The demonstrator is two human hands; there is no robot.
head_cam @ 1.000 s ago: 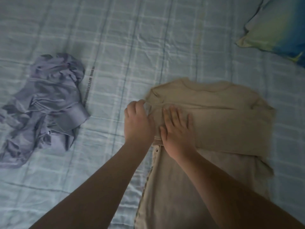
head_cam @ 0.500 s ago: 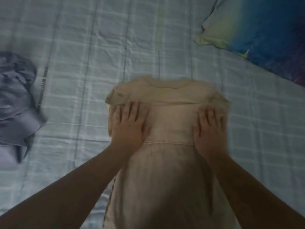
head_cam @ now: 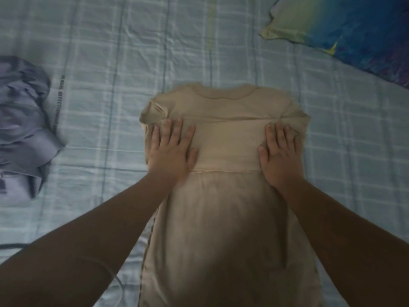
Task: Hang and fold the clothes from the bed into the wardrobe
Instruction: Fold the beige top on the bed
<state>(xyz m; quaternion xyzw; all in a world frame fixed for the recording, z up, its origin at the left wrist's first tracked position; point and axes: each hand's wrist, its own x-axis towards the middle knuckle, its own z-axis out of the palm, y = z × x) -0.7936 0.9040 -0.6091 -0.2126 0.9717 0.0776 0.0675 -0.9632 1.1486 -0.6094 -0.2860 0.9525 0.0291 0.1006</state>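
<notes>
Your left hand point(head_cam: 171, 154) and right hand point(head_cam: 280, 156) press flat on a beige shirt point(head_cam: 225, 218) laid out on the bed point(head_cam: 110, 41).
From the left: a crumpled lilac garment point(head_cam: 22, 129) lies well apart from the shirt. Your left hand's fingers are spread over the folded-in sleeve; your right hand's fingers lie straight on the shirt's right edge. A blue and yellow pillow point(head_cam: 345, 25) sits at upper right.

A tan shirt point(head_cam: 223, 107) is laid flat on the bed point(head_cam: 110, 63) — sleeves folded across it, neck at the far end. A purple-grey garment point(head_cam: 22, 129) is left crumpled well to its left.
</notes>
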